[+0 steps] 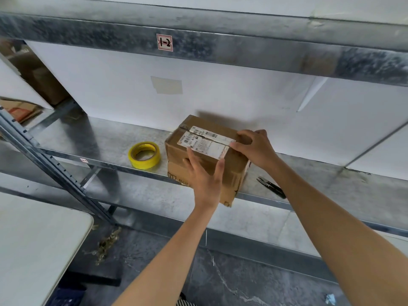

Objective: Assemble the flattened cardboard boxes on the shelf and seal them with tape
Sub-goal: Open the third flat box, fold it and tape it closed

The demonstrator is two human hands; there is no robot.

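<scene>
Setting: galvanised metal rack over a grey floor (220, 279), with a white back panel (220, 96) behind the shelf.
Nearest: corner of a pale table (33, 239) at lower left; two bare forearms reach up from the bottom edge.
Left hand (204, 180): flat against the near face of the cardboard box (176, 151), fingers (191, 155) straight and slightly spread, pointing up; the longest fingertip reaches the top edge and touches the white shipping label (205, 143). The thumb lies along the box's near right corner.
Cardboard box: stands upright at the front lip of the shelf (88, 138), its near bottom corner hanging over the edge, top flaps folded down and meeting at a seam that crosses the label.
Right hand (256, 149): grips the right end of the box top, fingers curled over the far flap, thumb (237, 149) pressing at the seam beside the label.
Tape roll (144, 164): yellow, lying flat on the shelf just left of the box, not touching it.
Snips (272, 187): black, on the shelf right of the box, partly hidden by the right forearm.
Far left: flat cardboard pieces (19, 109) on the neighbouring bay.
Upper beam (242, 47): carries a sticker (164, 42) marked "1-2".
</scene>
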